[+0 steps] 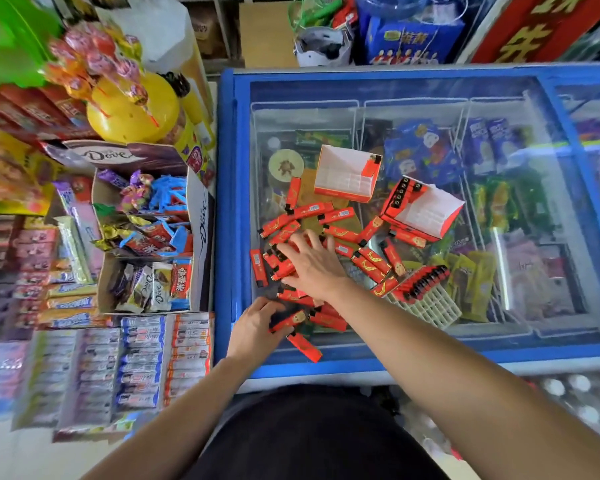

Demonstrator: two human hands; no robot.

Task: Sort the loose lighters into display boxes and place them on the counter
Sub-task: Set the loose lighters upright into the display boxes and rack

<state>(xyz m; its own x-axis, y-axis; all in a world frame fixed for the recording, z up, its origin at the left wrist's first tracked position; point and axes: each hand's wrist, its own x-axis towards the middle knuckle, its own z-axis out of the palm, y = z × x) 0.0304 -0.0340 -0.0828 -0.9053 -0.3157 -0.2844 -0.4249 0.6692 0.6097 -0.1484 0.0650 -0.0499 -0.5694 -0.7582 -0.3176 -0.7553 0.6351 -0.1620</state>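
Right hand (314,263) spread flat, palm down on loose red lighters (338,216). Left hand (253,325) pinching one lighter (286,322) at pile's near edge. Pile on freezer's glass lid (499,306); two display boxes (347,173) just beyond, white tray (426,296) right.

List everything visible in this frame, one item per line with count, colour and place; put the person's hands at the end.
loose lighters: several dozen, red, scattered on the freezer lid
display boxes: two, red with white grid inserts, far side of the pile; the right one holds a row of lighters
white grid tray: one, part filled with lighters, right of the pile
freezer lid: glass, blue frame, frozen goods beneath
Dove carton: one, brown and white, holding sweets, left of the freezer
lollipop stand: one, yellow, far left
left hand: gripping a lighter at the near edge
right hand: spread flat over the pile
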